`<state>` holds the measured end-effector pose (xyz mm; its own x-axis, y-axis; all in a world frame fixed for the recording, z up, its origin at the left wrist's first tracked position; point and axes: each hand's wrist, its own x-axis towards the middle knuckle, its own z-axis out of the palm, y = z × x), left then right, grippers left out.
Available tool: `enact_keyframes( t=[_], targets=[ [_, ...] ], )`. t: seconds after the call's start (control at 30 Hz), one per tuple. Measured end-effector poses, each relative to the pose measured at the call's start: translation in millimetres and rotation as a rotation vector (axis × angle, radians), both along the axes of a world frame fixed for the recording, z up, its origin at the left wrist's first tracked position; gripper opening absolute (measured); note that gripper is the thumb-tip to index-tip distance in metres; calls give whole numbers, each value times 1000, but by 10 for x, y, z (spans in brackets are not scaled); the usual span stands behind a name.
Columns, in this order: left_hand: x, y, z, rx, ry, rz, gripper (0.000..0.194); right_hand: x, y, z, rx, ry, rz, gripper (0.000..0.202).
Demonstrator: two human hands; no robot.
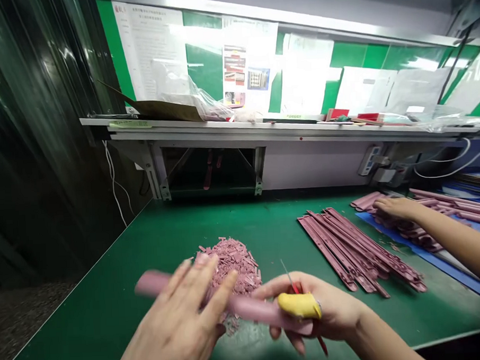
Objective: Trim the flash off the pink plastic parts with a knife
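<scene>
A long, rounded pink plastic strip (257,308) slants across in front of me, held in both hands. My left hand (178,315), slightly blurred, lies over its left part with fingers fairly straight and the back of the hand toward me. My right hand (325,303) grips the strip's right end and also holds a thin red-handled tool (322,346) with a fine metal tip pointing up. A yellow finger cot (299,305) covers one finger of that hand. Behind the strip is a heap of small pink plastic scraps (235,260).
A bundle of pink strips (346,249) lies on the green table (120,259) to the right. Beyond it, a co-worker's hand (396,207) reaches over more strips on a blue sheet (458,268). A shelf (222,129) with papers and plastic bags spans the back.
</scene>
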<state>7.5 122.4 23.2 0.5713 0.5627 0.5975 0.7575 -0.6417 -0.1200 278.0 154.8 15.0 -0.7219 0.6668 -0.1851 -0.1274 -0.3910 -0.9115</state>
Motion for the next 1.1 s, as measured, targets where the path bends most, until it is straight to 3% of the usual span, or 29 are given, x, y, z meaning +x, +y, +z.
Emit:
enact_keyframes(
  t=[0.07, 0.17, 0.3, 0.4, 0.5, 0.57, 0.7, 0.8, 0.97, 1.1],
  targets=[
    [173, -84, 133, -362, -51, -140, 58, -45, -177, -57, -82, 142, 27, 63],
    [404, -261, 43, -875, -412, -74, 37, -226, -307, -164, 61, 214, -200, 57],
    [628, -401, -323, -1065, -908, -11, 29, -492, -403, -305, 478, 18, -426, 31],
    [718, -416, -518, -1303, -1321, -88, 29, -593, -388, -384, 583, -68, -470, 43],
    [743, -399, -584, -1641, -1614, -119, 38, -606, -264, -444, 647, -164, -488, 47],
    [712, -373, -592, -1681, -1669, -86, 43, -577, -142, -499, 684, -212, -522, 40],
    [505, -327, -590, -1480, -1716, 139, 43, -464, 36, -687, 754, -315, -657, 30],
    [322, -383, -533, -1394, -1669, 190, 39, -372, -8, -782, 800, -397, -666, 31],
    [264, -567, -318, -1448, -1709, 288, 49, -301, -268, -574, 1030, -587, -489, 42],
    [314, -617, -288, -1568, -1724, 277, 48, -354, -350, -360, 1179, -547, -576, 32]
  ],
)
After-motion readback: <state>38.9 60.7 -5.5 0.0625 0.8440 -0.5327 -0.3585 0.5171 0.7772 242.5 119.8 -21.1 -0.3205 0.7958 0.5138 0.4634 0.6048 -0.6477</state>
